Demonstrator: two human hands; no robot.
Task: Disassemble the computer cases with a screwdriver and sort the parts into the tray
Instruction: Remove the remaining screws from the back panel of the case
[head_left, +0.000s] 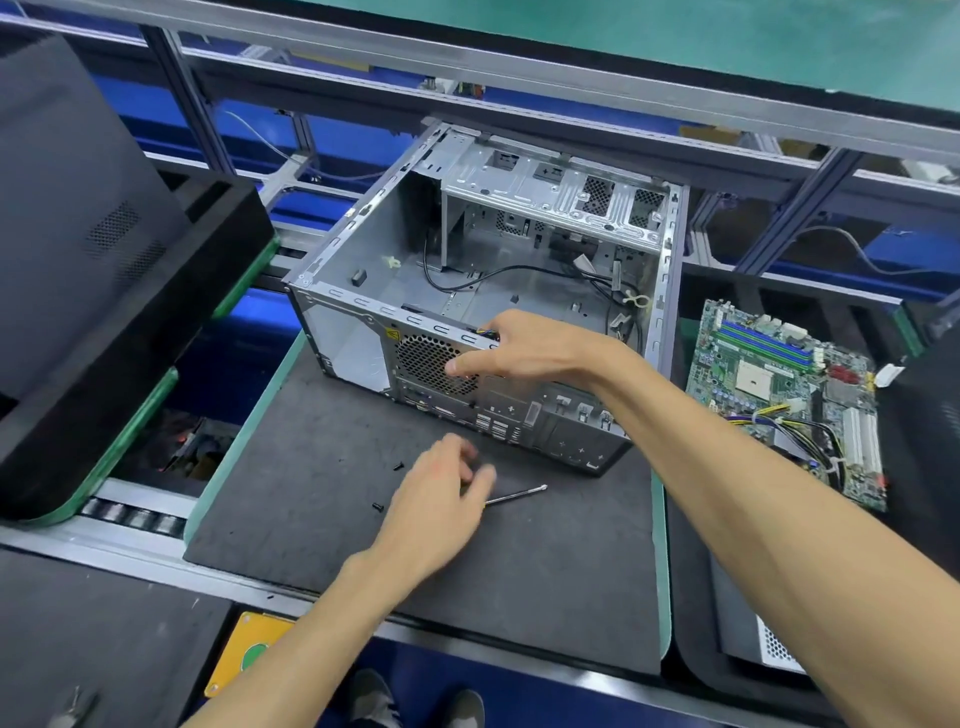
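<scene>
The computer case (488, 291) lay on its side on the dark foam mat (322, 499) of the desk (156, 551), open side up, rear panel facing the person. Inside were loose black cables (498, 273) and an empty drive cage (556, 195).

The right hand (519, 348) gripped the upper edge of the rear panel: fingers curled over the rim into the case, thumb pressed on the outside beside the fan grille (431, 364).

The left hand (441, 499) was low over the mat in front of the case, blurred, fingers loosely bent over the handle end of the screwdriver (514, 496). Could not tell whether it held the handle or only hovered. The screwdriver shaft lay on the mat, tip pointing right.

Two small black screws (377, 506) lay loose on the mat, just left of the left hand.

The motherboard (789, 400), with attached cable bundle, sat in the black tray (691, 644) to the right of the mat, well apart from the case.
</scene>
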